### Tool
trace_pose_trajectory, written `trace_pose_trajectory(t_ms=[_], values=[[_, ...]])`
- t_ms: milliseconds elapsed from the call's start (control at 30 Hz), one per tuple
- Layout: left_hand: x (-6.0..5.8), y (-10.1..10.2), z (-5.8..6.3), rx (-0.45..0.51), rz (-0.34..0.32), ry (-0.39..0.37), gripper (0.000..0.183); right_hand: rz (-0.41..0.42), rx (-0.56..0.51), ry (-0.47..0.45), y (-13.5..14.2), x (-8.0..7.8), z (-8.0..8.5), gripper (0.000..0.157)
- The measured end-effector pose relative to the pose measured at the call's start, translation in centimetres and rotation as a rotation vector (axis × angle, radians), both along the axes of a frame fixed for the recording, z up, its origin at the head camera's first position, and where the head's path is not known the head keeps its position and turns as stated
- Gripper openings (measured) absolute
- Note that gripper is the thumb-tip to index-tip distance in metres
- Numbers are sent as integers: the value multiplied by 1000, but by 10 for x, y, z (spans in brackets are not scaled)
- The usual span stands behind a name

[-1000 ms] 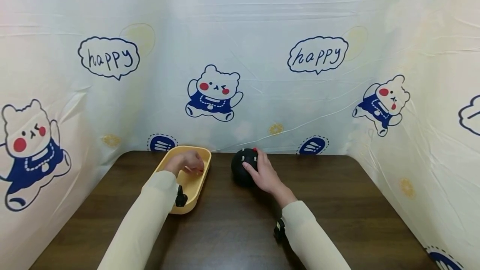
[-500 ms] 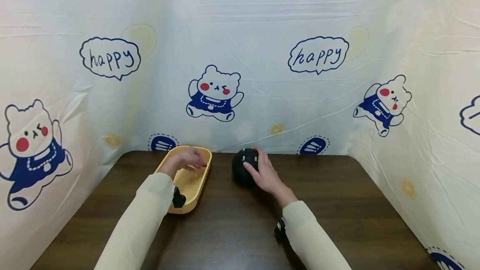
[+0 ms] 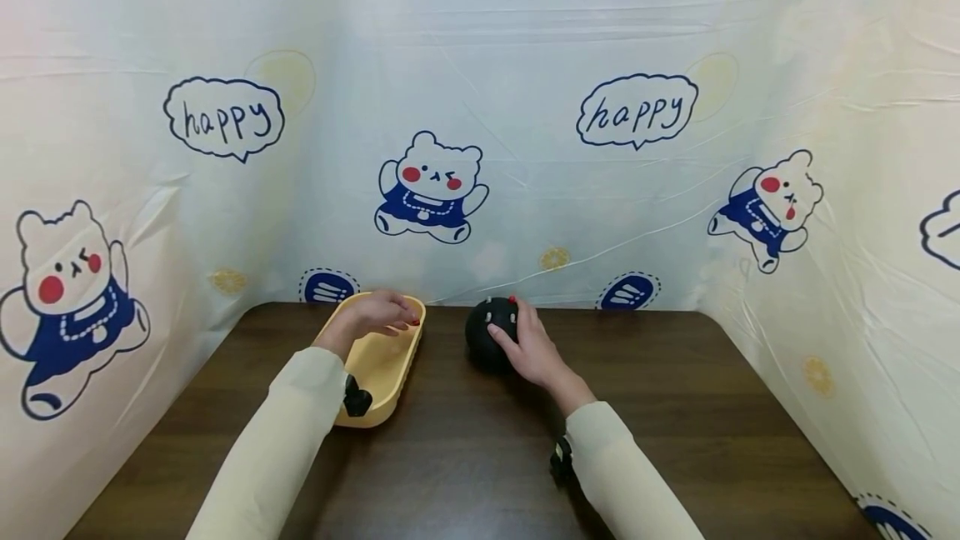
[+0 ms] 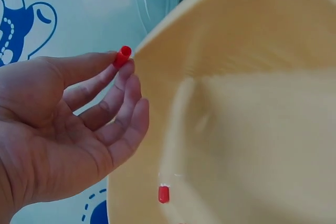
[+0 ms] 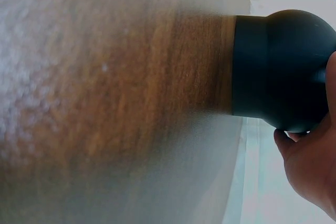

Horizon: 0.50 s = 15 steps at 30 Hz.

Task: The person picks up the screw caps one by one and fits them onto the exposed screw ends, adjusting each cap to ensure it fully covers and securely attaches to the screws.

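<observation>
My left hand [image 3: 378, 313] is over the far part of a yellow tray [image 3: 384, 363]. Between thumb and index finger it pinches a small red hollow cap [image 4: 123, 56]; the other fingers curve loosely. Another red piece [image 4: 164, 194] lies in the tray, seen in the left wrist view. Right of the tray, a black ball-shaped object [image 3: 483, 347] stands upright on a flat base, with several small pale pegs and a red one near its top. My right hand [image 3: 537, 355] grips its right side, thumb across the front. The right wrist view shows its base against the table.
The dark wooden table [image 3: 457, 465] ends at the back against a pale curtain [image 3: 525, 215] printed with bears, which also closes both sides. The tray's long right wall [image 3: 402, 377] faces the black object across a strip of table.
My left hand has lifted from inside the tray and shifted slightly right toward its far right rim, the red cap in its fingertips. The right hand stays on the black object.
</observation>
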<state>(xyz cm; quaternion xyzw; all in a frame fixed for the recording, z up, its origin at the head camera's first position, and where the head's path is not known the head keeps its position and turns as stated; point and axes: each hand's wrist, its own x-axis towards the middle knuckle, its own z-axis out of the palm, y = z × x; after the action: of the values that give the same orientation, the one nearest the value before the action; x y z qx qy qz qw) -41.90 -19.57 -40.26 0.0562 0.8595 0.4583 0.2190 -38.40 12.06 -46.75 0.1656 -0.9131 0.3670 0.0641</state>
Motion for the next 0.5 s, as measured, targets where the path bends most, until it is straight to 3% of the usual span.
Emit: trace_pose_trajectory(t_ms=[167, 500], values=[[1, 4, 4, 49, -35, 61, 26, -3, -5, 4, -1, 1, 1, 87], [5, 19, 7, 94, -31, 152, 24, -4, -7, 12, -1, 0, -1, 87]])
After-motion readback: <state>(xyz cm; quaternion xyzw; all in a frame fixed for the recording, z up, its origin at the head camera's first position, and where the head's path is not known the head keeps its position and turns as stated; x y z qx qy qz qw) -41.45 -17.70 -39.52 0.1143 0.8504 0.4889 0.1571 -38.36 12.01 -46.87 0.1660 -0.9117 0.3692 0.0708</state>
